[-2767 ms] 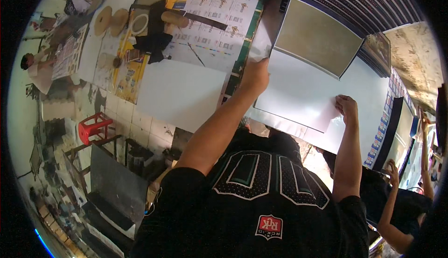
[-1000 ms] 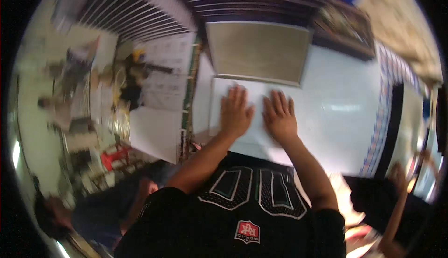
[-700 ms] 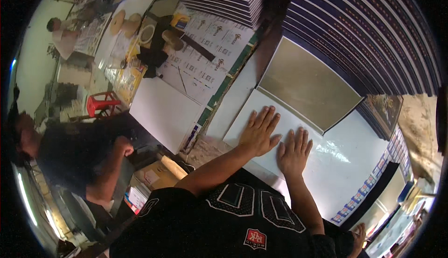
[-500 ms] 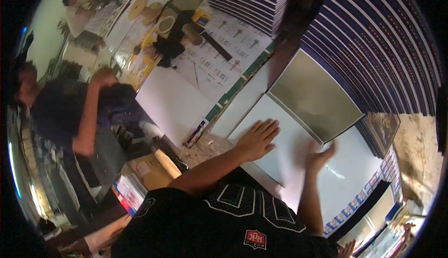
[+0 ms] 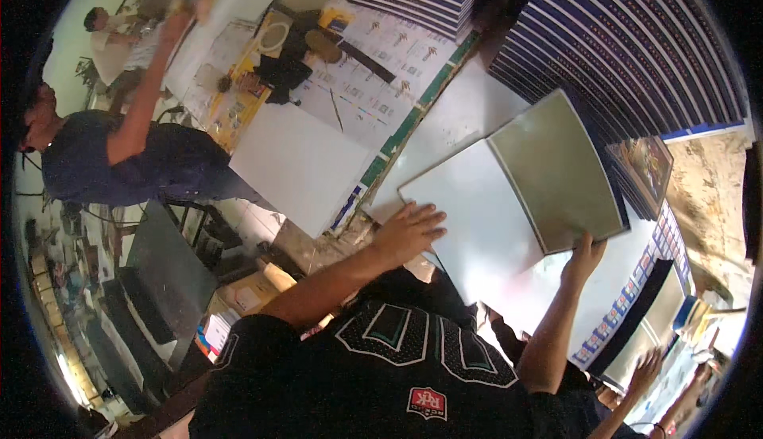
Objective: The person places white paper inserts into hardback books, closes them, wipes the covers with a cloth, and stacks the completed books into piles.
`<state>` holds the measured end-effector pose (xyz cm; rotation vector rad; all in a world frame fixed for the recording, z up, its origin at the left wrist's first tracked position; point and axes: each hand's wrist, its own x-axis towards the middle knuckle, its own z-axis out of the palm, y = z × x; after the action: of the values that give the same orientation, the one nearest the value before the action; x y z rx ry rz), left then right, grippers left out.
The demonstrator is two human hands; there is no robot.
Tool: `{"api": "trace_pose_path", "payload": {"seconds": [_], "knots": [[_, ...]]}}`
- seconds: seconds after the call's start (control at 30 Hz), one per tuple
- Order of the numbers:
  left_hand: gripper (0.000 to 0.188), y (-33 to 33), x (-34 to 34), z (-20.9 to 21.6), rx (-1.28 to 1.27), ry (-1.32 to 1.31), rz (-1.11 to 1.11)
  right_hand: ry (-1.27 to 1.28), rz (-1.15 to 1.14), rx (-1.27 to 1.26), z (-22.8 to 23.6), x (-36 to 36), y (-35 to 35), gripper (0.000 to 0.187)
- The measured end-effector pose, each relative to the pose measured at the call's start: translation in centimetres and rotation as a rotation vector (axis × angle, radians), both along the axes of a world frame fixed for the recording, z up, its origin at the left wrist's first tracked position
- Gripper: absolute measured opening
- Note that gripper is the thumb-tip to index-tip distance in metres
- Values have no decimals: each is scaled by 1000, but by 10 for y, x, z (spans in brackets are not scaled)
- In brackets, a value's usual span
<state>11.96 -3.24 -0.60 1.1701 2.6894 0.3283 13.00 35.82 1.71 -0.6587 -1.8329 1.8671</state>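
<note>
So the big white sheet [image 5: 485, 224] is lying mid-frame, long axis running from the lower left toward the upper right, with a grey-green board [image 5: 556, 173] sitting on its upper right part. The left hand [image 5: 407, 232] is pressing flat, fingers spread wide, on the sheet's lower left corner, while the right hand [image 5: 584, 255] is pinching the lower right edge and curling it up. That right hand is the 1 nearer the board; stacks of striped blue sheets [image 5: 628, 50] are filling the upper right.
</note>
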Motion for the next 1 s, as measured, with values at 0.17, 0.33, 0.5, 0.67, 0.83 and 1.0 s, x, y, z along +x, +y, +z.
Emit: {"api": "trace_pose_path", "payload": {"seconds": [0.17,0.33,0.5,0.67,0.83,1.0], "knots": [[63,-25,-21,-10,112,-24,-153,-120,-207,15,-6,82,0,44],[61,-24,-17,-35,113,19,-152,-1,73,-139,38,81,86,62],[53,-24,-18,-25,38,5,-160,-304,754,-7,117,7,94,90],[40,-25,-13,-13,83,-27,-98,-487,874,-150,68,-36,95,92],[36,-21,-13,-9,12,-94,-77,-612,821,-637,-13,-35,126,100],[35,-17,-12,-2,-44,-28,-86,-556,850,-754,-26,-49,113,100]]}}
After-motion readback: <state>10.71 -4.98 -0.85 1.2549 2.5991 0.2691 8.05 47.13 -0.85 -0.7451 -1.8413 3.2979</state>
